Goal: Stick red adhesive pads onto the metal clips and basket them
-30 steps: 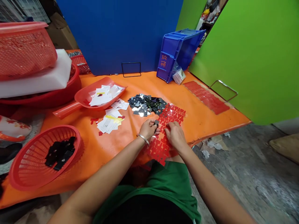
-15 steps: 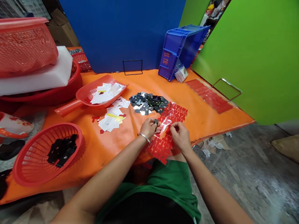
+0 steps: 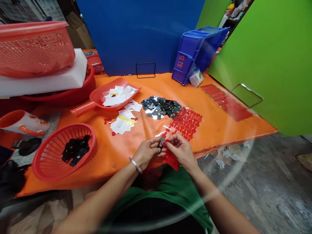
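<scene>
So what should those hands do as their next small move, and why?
Probably lay the red piece in the right hand onto the dark plate in the left hand: both are held at the fingertips, very close together, though whether they touch is unclear.

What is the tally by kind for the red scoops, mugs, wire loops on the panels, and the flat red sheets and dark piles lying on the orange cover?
Red scoop: 1
Mug: 1
Wire loops, black loop and silver loop: 2
Red sheets, near sheet and far sheet: 2
Dark pile: 1
Total: 7
</scene>
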Motion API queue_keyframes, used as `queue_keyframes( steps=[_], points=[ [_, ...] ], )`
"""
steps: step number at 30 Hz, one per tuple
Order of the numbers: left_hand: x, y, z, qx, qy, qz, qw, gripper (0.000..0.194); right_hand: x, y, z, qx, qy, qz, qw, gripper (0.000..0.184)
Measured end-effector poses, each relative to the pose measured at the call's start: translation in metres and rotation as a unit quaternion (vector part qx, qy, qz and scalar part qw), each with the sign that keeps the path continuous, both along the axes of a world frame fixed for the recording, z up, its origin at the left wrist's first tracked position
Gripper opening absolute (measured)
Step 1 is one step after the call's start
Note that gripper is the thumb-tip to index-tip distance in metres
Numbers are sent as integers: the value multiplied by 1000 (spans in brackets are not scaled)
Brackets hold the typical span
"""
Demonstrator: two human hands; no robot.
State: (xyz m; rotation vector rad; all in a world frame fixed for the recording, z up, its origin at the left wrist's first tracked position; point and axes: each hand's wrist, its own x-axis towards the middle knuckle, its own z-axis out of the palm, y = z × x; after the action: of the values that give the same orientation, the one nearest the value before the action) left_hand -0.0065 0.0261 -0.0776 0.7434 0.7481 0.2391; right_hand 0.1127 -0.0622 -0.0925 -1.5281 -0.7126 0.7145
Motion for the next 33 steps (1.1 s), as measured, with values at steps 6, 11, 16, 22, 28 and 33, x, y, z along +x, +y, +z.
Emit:
queue_keyframes(
  steps=[6, 11, 16, 22, 28, 33],
  points=[
    [-11, 1, -20, -22, -11, -14, 1000, 39, -13, 0, -14, -8, -14, 38, 999, 16],
    [-12, 3, -28, -26, -25, -17, 999, 39, -12, 0, -19, -17, -24, 48, 998, 14],
    [-12, 3, -30, -28, -27, -20, 999, 40, -14, 0, -20, -34, -29, 61, 997, 13],
    [-12, 3, -31, -20, -37, -24, 999, 38, -15, 2, -17, -52, -35, 56, 996, 13],
    [-12, 3, -29, -26, -33, -21, 999, 39, -15, 3, -16, -56, -48, 56, 996, 11],
    [-13, 4, -29, -20, -28, -29, 999, 41, -14, 2, -19, -50, -60, 57, 995, 11]
  ],
)
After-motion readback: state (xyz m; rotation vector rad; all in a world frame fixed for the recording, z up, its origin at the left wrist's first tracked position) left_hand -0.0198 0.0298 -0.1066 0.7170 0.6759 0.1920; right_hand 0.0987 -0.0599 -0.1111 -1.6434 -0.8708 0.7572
